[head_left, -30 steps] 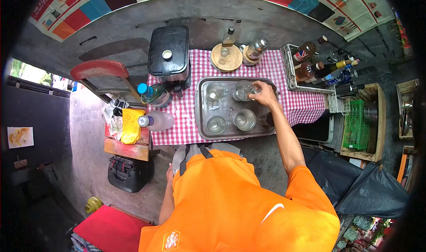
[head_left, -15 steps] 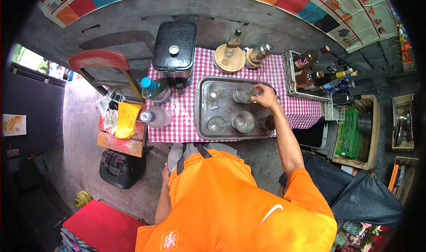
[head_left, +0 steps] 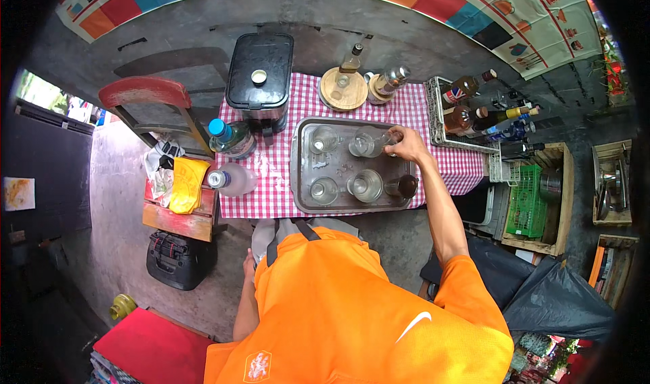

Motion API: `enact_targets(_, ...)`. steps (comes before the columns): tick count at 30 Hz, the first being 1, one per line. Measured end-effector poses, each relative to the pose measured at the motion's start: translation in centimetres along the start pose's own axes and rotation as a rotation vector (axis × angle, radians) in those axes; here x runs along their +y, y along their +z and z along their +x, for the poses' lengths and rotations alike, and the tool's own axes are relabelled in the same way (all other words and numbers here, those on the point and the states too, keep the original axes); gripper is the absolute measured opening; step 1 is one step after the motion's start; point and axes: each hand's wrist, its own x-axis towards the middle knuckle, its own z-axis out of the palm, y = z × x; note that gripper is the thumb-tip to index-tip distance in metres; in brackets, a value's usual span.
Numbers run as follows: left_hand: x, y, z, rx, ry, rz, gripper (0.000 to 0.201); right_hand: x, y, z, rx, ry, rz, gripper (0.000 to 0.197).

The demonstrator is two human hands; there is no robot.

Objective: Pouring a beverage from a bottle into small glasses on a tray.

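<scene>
A dark rectangular tray [head_left: 338, 170] lies on a red-and-white checked tablecloth in front of me. My right hand [head_left: 407, 144] reaches over its right far corner, fingers closed round a small clear glass [head_left: 391, 140]. That glass is right beside another clear glass [head_left: 363, 144]; I cannot tell whether it rests on the tray. Another glass [head_left: 323, 140] stands at the tray's far left. Along the near side are a clear glass [head_left: 324, 190], a wider glass [head_left: 367, 186] and a glass with dark contents [head_left: 404, 187]. My left hand [head_left: 249, 265] hangs low beside my body, its fingers mostly hidden.
Left of the tray stand a blue-capped bottle [head_left: 231, 139], a frosted bottle [head_left: 232, 179] and a black lidded container [head_left: 259, 73]. Behind it is a round wooden board [head_left: 343, 89] with a small bottle. A wire rack [head_left: 437, 117] of bottles stands at the right.
The view has shifted slightly. My right forearm sits a little further right of the dark glass, which now shows more fully. The right hand keeps its hold on the small glass.
</scene>
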Motion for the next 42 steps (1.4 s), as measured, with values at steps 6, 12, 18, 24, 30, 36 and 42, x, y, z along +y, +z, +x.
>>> enact_targets(6,0.7,0.6,0.3,0.014,-0.089,-0.141,0.066,-1.2,-2.2,-0.4,-0.055,-0.019,-0.105,0.056)
enact_targets(12,-0.3,0.9,0.9,0.057,-0.126,-0.09,0.065,-4.6,-5.3,-1.6,-0.109,-0.063,-0.31,0.055)
enact_targets(18,1.5,1.4,0.0,0.062,-0.162,-0.106,0.065,-8.2,-8.5,-3.2,-0.116,-0.009,-0.51,0.051)
enact_targets(24,-0.5,0.9,1.1,0.071,-0.187,-0.128,0.068,-12.3,-12.5,-4.9,-0.119,-0.037,-0.636,0.058)
enact_targets(30,2.7,1.1,-0.7,0.087,-0.186,-0.069,0.069,-14.8,-16.0,-7.0,0.032,-0.096,-0.712,0.052)
enact_targets(36,-2.0,0.5,-1.0,0.065,-0.131,-0.293,0.068,-13.2,-14.4,-6.0,0.083,-0.171,-0.538,0.049)
enact_targets(42,-1.3,0.3,-3.9,0.184,-0.082,-0.144,0.066,-2.7,-2.4,-1.2,-0.143,-0.134,-0.059,0.051)
